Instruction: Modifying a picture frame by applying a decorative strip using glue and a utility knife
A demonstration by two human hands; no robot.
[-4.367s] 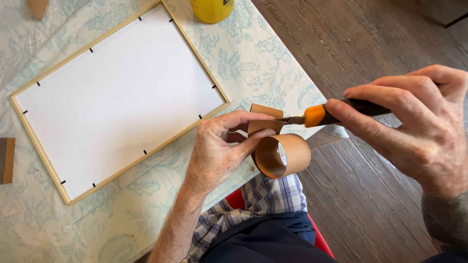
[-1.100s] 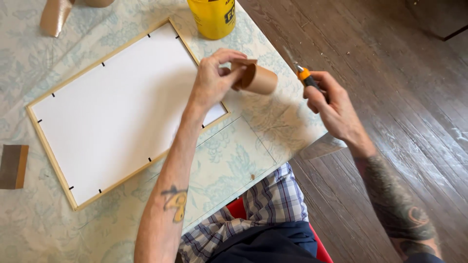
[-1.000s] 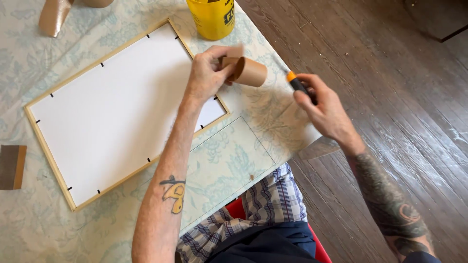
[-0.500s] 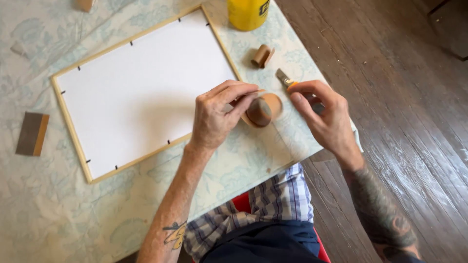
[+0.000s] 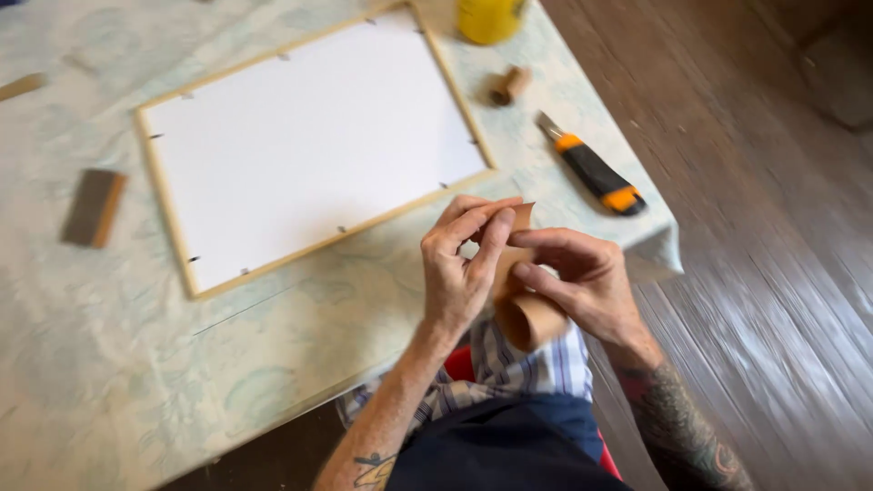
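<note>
Hands, left (image 5: 459,268) and right (image 5: 582,282), fingers pinched on brown cardboard tube (image 5: 527,314); matte, cylindrical.

yellow container (image 5: 489,18) at the table's far edge, cut off by the frame, label unreadable

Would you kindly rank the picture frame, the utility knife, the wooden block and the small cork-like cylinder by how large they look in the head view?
1. Picture frame, by far the largest.
2. Utility knife.
3. Wooden block, close to the knife in length but blurred, so this order is unsure.
4. Small cork-like cylinder, the smallest.
</note>
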